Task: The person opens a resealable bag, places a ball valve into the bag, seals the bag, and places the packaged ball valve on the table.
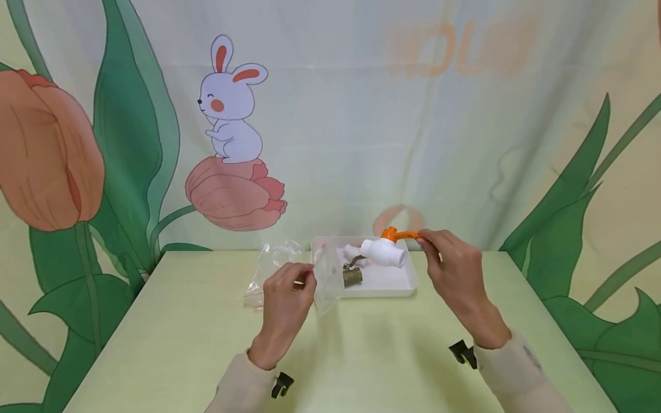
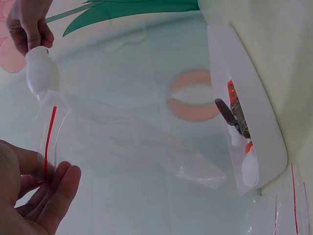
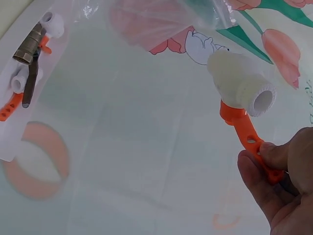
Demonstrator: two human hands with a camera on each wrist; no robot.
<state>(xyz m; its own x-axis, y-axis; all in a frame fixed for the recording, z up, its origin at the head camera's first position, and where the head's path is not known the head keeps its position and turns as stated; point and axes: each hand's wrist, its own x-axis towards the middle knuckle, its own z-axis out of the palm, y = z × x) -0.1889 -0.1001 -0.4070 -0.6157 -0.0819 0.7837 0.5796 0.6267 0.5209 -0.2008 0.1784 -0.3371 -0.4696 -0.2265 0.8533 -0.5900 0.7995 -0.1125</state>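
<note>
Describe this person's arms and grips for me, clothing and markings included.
The left sleeve and right sleeve are long and cream-coloured, reaching the wrists. The right one bears a small greyish mark near its end. A small black piece juts out beside the left wrist, and a second black piece beside the right. The left grip and right grip are bare hands, without gloves. No cables show.

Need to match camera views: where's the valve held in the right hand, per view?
Head: valve right of centre, overlapping the tray.
Left wrist: valve upper left, below the right hand.
Right wrist: valve right of centre, upper half.
Shared landmark: tray; below centre, right side, upper left edge respectively.
</note>
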